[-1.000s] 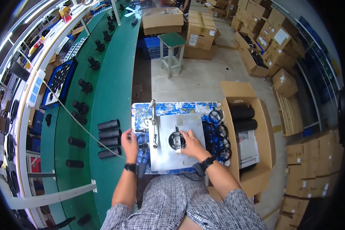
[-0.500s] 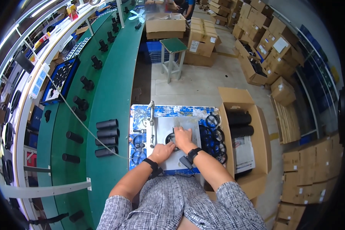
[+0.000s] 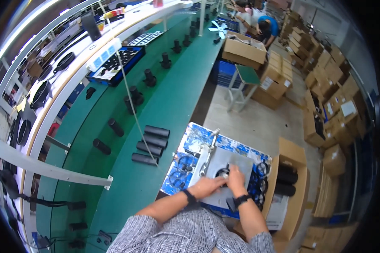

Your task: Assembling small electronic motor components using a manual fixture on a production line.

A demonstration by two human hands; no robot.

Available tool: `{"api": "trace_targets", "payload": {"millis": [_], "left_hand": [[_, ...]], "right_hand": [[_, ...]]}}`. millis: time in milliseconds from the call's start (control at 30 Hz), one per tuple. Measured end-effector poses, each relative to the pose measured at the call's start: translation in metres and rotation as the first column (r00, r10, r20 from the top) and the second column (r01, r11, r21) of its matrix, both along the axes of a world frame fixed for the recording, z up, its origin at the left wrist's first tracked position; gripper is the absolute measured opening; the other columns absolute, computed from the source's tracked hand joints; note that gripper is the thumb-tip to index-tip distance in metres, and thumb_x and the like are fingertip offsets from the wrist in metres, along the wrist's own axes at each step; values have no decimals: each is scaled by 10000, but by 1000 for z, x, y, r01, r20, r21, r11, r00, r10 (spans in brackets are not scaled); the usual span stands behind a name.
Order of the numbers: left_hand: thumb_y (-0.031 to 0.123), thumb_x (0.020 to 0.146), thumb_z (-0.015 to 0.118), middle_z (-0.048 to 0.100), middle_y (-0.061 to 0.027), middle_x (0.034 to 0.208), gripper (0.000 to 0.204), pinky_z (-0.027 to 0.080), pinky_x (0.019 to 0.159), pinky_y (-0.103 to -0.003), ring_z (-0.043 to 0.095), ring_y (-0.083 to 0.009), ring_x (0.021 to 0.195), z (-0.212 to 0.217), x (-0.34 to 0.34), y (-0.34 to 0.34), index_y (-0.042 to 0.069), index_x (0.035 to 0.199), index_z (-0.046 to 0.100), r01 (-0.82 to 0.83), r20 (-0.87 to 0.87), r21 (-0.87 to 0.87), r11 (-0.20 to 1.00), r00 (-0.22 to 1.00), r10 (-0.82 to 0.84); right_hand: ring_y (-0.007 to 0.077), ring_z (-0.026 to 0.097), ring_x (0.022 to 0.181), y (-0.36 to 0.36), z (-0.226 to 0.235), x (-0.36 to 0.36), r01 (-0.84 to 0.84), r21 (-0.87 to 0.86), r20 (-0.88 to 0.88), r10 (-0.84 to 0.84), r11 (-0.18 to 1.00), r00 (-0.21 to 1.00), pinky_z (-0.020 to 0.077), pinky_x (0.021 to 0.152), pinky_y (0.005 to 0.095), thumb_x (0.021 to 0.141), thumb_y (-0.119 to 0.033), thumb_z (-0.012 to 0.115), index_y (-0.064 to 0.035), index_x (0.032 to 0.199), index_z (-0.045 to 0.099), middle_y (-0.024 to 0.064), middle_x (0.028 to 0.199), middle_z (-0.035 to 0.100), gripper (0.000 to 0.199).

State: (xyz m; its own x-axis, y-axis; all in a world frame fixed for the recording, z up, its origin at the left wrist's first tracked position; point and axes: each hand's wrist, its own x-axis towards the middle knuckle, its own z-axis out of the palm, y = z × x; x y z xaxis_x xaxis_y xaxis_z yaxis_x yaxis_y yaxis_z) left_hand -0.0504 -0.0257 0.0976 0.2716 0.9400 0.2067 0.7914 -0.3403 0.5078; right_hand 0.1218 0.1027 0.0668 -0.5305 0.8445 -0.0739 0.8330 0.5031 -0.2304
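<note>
A round black plastic ring (image 3: 221, 172) lies on a grey metal plate (image 3: 240, 160) in front of me. My left hand (image 3: 207, 187) reaches in from the left, its fingers closed at the ring's near edge. On the right side of the ring, my right hand (image 3: 235, 178) has its fingers bent and pinched onto it. The fingers cover part of the ring. A metal clamp-like fixture (image 3: 208, 154) stands along the plate's left side. More black rings (image 3: 257, 183) are heaped to the right of the plate, and a few others (image 3: 180, 168) sit to its left.
On the green conveyor bench (image 3: 173, 109) at left lie several black tubes (image 3: 153, 140). An open cardboard box (image 3: 302, 206) at right holds black tubes (image 3: 286, 182). A cable (image 3: 133, 101) hangs across the bench. Beyond are a stool (image 3: 245, 76), stacked cartons (image 3: 276, 78) and other people (image 3: 266, 29).
My view has turned left, so the worktable and hands appear lower and further right, tilted. Both hands remain at the black ring on the plate.
</note>
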Motion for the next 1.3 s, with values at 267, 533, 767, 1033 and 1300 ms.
{"api": "trace_targets", "payload": {"millis": [267,533,767,1033,1300], "left_hand": [[68,935,652,659,-182,1094,230,529,872,-437,653,-344,1011,91,-285,-49,7,1156,661,-925,499,134,356,373,782],[66,809,788,485,-133,1490,610,498,1080,-500,457,-444,1367,-22,-548,55,194,1383,624,-809,-283,166,565,510,813],[41,806,783,483,-139,1485,627,514,1061,-515,516,-488,1295,-69,-614,95,248,1374,613,-874,-190,-108,474,486,853],[141,895,739,546,-193,1318,493,542,978,-522,598,-438,1168,-38,-569,51,188,1371,620,-877,-300,-50,477,469,831],[304,961,692,612,-186,1089,429,546,865,-493,648,-400,1000,180,-419,-56,87,1329,659,-839,-217,250,484,438,872]], "right_hand": [[271,651,995,-56,11,55,264,-111,-646,-272,958,713,557,829,350,859,39,698,-14,1194,638,132,1168,595,345],[253,613,1028,-137,33,102,496,-104,-536,-469,862,702,512,817,330,909,-27,690,-42,1148,651,106,1268,568,242],[308,618,1091,-208,38,134,594,-55,-313,-579,803,753,533,926,405,936,-60,714,-36,1161,666,135,1267,572,232],[316,625,1098,-187,27,136,533,-45,-352,-512,845,783,534,912,405,927,-47,727,-31,1149,676,144,1272,587,228],[166,629,867,-89,70,50,192,-28,-664,-161,981,730,514,723,254,844,66,660,-32,1122,667,94,1198,614,295]]}}
